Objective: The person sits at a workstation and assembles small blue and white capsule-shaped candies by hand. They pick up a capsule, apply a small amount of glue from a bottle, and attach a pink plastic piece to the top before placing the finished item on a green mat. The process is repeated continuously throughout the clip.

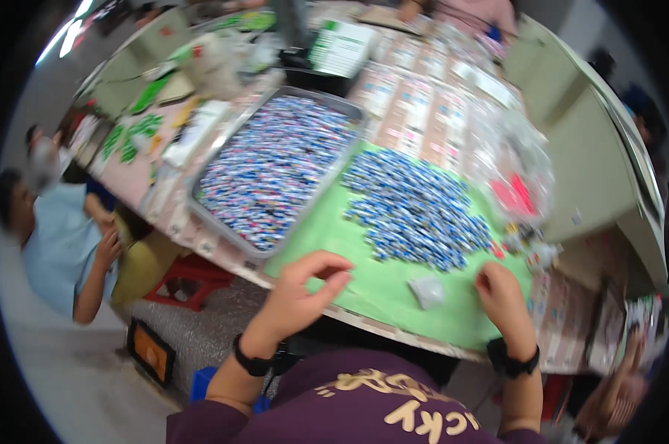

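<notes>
My left hand (305,292) hovers by the near left edge of a green mat (319,251). Its thumb and forefinger are bent toward each other with a gap between them, and nothing shows in the gap. My right hand (501,296) is over the mat's right side, fingers curled in; whatever they hold, if anything, is hidden. Between the hands lies a small whitish, crumpled-looking piece (426,291). Beyond it spreads a loose pile of small blue-and-white pieces (416,207), too blurred to name.
A grey plastic bin (238,244) full of similar small pieces stands left of the pile. Clear plastic bags (512,148), one with something pink-red, lie at the right by a pale partition (593,140). A person in light blue (64,244) sits at left, near a red stool (190,281).
</notes>
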Demonstrator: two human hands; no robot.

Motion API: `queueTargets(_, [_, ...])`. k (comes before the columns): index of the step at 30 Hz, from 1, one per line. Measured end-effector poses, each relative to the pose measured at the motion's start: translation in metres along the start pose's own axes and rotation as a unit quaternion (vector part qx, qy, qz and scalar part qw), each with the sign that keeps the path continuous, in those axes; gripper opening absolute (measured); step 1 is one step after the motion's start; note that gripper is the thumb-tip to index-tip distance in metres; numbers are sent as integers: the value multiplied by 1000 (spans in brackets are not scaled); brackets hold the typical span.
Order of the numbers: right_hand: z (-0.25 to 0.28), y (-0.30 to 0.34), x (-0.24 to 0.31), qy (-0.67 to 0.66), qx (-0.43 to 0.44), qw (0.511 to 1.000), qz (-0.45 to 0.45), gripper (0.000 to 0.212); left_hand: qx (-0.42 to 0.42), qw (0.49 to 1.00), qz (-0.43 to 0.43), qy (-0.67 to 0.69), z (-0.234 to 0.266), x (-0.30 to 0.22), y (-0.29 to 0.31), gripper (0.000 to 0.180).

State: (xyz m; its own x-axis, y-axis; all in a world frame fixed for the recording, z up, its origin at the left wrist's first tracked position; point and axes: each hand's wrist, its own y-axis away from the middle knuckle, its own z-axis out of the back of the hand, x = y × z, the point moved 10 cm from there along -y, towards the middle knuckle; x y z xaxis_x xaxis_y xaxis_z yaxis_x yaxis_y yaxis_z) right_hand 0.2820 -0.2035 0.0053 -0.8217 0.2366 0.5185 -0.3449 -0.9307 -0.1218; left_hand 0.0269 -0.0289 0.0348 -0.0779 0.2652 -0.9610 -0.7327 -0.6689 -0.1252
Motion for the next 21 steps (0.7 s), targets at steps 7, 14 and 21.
queueTargets(7, [0,1,-20,-10,4,999,-53,13,-19,999,-26,12,28,6,14,14])
queueTargets(14, [-14,1,-62,-30,68,984,-165,12,-138,989,-21,42,86,24,34,19])
queueTargets(21, [-3,-11,3,140,59,988,-20,11,-194,981,-13,11,120,28,57,18])
